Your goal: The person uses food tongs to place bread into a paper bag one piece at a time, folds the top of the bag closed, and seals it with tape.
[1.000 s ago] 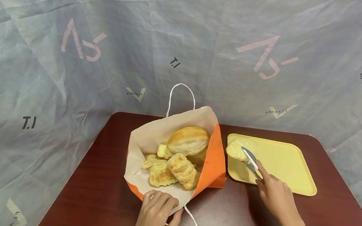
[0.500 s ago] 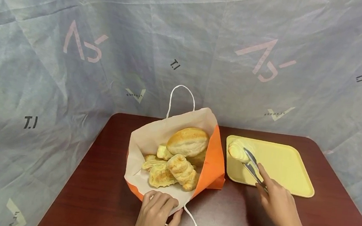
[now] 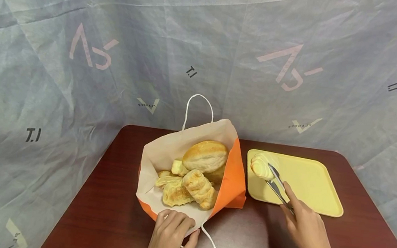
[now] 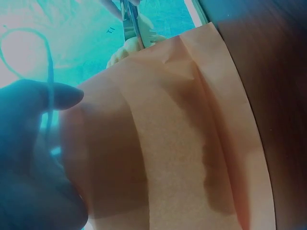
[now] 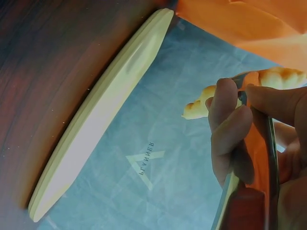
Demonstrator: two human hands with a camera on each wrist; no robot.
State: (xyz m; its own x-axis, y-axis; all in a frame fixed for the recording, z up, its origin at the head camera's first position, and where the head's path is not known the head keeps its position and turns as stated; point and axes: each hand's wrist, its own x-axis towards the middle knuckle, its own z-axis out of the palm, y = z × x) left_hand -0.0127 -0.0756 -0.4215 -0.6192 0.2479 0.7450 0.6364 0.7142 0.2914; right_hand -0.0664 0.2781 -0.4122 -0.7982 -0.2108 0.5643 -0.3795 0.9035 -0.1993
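The paper bag point(image 3: 238, 178), orange outside and white inside, stands with its mouth facing me. Inside it lie several breads, among them an oval roll point(image 3: 206, 156) and a twisted pastry point(image 3: 199, 189). My left hand point(image 3: 170, 238) grips the bag's near rim beside a white cord handle point(image 3: 211, 241). In my right hand point(image 3: 308, 228) are metal tongs point(image 3: 276, 190), gripped by fingers and thumb. A pale ridged pastry point(image 3: 262, 166) is at their tips; the right wrist view shows this pastry point(image 5: 195, 106) raised above the yellow tray point(image 5: 100, 117).
The yellow tray point(image 3: 306, 183) lies on the dark red table point(image 3: 99, 207), right of the bag. A second cord handle point(image 3: 202, 96) stands up from the bag's far rim. Grey printed cloth point(image 3: 209, 38) hangs behind and around the table.
My right hand has moved a little right and toward me, and the tongs and pale pastry have shifted slightly right. The left hand keeps its place on the bag's rim.
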